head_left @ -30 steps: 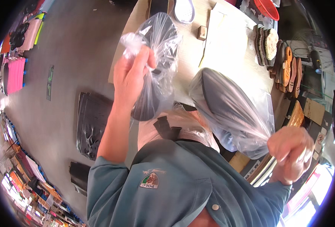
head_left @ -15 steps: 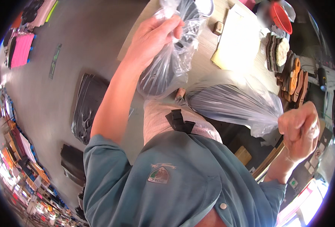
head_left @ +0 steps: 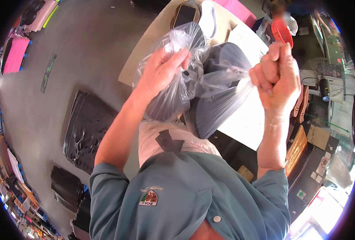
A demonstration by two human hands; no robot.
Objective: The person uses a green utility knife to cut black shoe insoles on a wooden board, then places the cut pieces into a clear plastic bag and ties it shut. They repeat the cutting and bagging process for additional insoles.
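Observation:
My left hand point(head_left: 165, 70) is closed on the bunched top of a clear plastic bag point(head_left: 161, 106) that bulges with dark contents, hard to make out. Right beside it lies a second clear bag point(head_left: 221, 82), holding dark, smooth, rounded flat pieces point(head_left: 219, 110). My right hand point(head_left: 277, 78) is a fist around the gathered end of this bag, pulling the film taut to the right. Whether the two bags are joined where they meet cannot be seen. Both are in front of my lap, over the near edge of the table point(head_left: 141, 52).
On the table's far end are a dark phone point(head_left: 185, 17) and a white shoe point(head_left: 207, 19). A bright sheet point(head_left: 241, 124) covers its right part. Beyond stands a red basket point(head_left: 280, 32); at right, a fan point(head_left: 323, 78) and brown soles point(head_left: 303, 104). Black sheets point(head_left: 87, 130) lie on the floor.
My right hand has risen and come inward, bringing the bag's end up from the lower right. The two bags are now closer together. My view has shifted, showing the phone and shoe.

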